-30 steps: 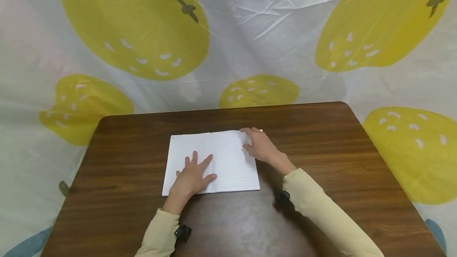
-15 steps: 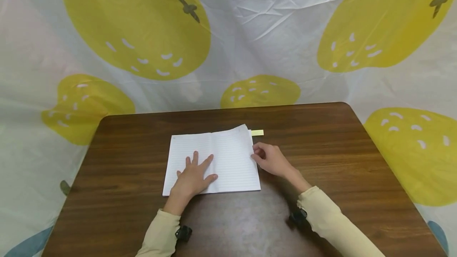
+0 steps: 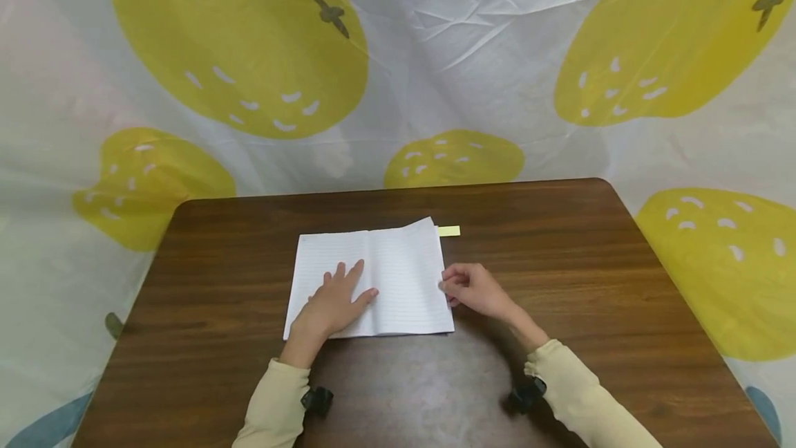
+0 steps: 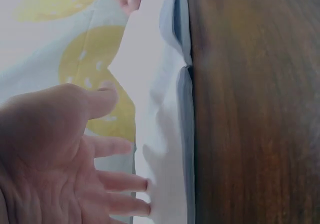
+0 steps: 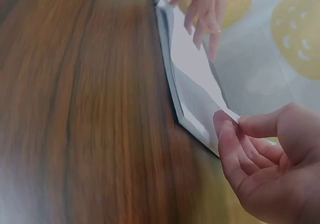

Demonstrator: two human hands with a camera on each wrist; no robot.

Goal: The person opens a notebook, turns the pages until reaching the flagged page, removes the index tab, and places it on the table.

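Right wrist view: my right hand (image 5: 270, 169) pinches the edge of the top page (image 5: 200, 82) between thumb and forefinger, lifting it slightly. My left hand (image 3: 332, 303) lies flat, fingers straight, on the left page of the open notebook (image 3: 398, 275), which sits mid-table (image 3: 560, 261) with a yellow tab (image 3: 449, 231) at its far right corner. Risks I judge: pinching several leaves together, creasing or tearing the thin sheet, or the notebook sliding if the left hand eases off.

one open notebook (image 3: 379, 282) on the one brown table (image 3: 560, 282). two hands on the notebook. one yellow sticky tab (image 3: 449, 231) at the notebook's far right corner. five yellow fruit prints on the backdrop (image 3: 472, 54) behind the table.
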